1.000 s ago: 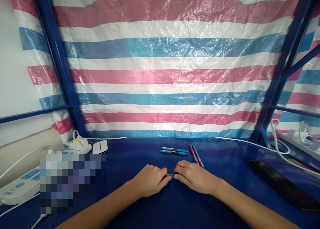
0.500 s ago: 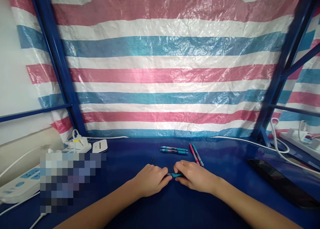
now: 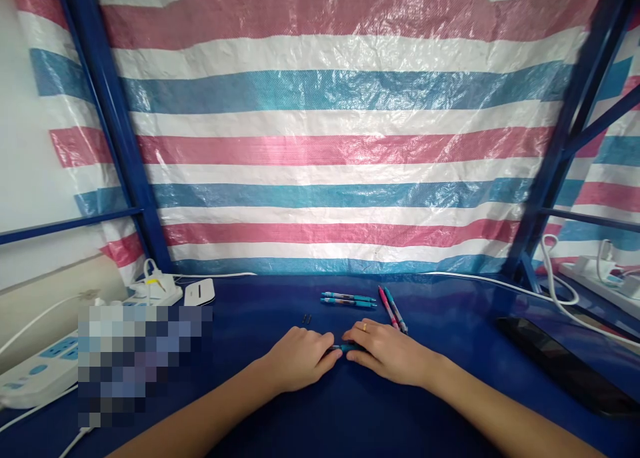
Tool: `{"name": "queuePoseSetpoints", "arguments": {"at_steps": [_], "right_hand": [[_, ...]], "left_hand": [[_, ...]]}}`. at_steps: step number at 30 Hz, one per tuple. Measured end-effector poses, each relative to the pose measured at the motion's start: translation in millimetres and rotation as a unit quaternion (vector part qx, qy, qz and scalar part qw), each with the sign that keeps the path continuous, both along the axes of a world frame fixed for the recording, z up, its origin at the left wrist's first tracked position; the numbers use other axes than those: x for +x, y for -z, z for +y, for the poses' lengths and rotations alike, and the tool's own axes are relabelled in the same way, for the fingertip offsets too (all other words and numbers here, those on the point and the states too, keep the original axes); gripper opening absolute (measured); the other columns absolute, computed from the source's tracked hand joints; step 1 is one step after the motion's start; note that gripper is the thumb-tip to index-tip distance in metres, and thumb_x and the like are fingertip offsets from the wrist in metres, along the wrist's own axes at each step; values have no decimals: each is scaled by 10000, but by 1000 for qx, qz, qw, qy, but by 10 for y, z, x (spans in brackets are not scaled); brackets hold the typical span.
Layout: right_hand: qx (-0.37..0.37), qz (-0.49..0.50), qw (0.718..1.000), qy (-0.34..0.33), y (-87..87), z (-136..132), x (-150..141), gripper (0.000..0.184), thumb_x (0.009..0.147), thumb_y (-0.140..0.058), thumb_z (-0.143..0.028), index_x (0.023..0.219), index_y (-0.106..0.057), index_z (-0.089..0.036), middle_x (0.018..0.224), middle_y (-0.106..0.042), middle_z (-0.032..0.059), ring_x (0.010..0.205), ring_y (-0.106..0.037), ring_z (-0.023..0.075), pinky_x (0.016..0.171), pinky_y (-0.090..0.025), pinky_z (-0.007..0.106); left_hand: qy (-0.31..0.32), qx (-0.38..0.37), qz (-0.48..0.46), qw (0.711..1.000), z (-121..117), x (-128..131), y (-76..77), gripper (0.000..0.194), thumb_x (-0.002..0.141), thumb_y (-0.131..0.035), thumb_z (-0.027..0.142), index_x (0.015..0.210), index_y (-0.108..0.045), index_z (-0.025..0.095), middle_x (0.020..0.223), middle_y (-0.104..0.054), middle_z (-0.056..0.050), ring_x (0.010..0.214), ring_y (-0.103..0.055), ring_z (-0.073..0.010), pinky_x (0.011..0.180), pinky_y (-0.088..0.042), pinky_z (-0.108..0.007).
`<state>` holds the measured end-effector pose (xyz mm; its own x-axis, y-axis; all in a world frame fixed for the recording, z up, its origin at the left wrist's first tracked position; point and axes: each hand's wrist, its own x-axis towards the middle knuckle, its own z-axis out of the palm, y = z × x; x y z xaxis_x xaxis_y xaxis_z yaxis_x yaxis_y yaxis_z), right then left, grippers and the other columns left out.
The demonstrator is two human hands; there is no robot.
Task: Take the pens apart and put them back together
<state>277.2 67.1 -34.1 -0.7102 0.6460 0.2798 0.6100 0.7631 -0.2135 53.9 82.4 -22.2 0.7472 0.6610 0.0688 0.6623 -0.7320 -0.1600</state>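
Note:
Between my two hands, low over the dark blue tabletop (image 3: 300, 418), lies a teal pen (image 3: 346, 347). My left hand (image 3: 304, 359) pinches its left end between thumb and forefinger. Around the right end close the fingers of my right hand (image 3: 384, 353), which wears a ring. Most of the pen is hidden by the fingers. Just beyond the hands, two teal pens (image 3: 349, 300) lie side by side. To their right a pink pen (image 3: 389, 308) rests beside a blue pen (image 3: 397, 309). Small dark thin pieces (image 3: 307, 319) lie beyond my left hand.
A black phone-like slab (image 3: 565, 365) lies at the right. On the left are a white power strip (image 3: 45, 365), a small white box (image 3: 199, 292) and a blurred-out area. White cables run along the back edge, before a striped plastic sheet (image 3: 340, 151) and blue metal posts.
My right hand's fingers have shifted slightly along the pen, and less of its teal part shows. My left hand keeps its pinch. The pens on the table have not moved.

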Motion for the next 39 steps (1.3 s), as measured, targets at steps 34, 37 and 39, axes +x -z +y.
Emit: {"name": "queuePoseSetpoints", "arguments": {"at_steps": [34, 37, 39], "right_hand": [[4, -55, 998, 16, -41, -41, -18, 222, 1010, -393, -232, 1182, -531, -214, 993, -631, 50, 827, -644, 202, 703, -452, 285], [13, -71, 997, 19, -33, -46, -38, 230, 1038, -366, -306, 1087, -565, -203, 940, -632, 44, 787, -641, 198, 679, -443, 285], [9, -68, 997, 19, -42, -44, -30, 222, 1036, -363, -278, 1052, -569, -199, 937, -632, 44, 815, -640, 197, 700, -446, 284]], "left_hand": [[35, -10, -40, 999, 6, -26, -24, 120, 927, -451, 190, 832, -524, 202, 774, -644, 7, 648, -642, -192, 537, -382, -272], [54, -9, -45, 998, 11, -22, -5, 243, 997, -419, 309, 803, -519, 200, 764, -641, 2, 662, -654, -198, 531, -388, -276], [57, -6, -46, 997, 23, -20, 18, 299, 1019, -387, 335, 788, -517, 198, 757, -645, -2, 670, -662, -202, 525, -391, -276]]}}
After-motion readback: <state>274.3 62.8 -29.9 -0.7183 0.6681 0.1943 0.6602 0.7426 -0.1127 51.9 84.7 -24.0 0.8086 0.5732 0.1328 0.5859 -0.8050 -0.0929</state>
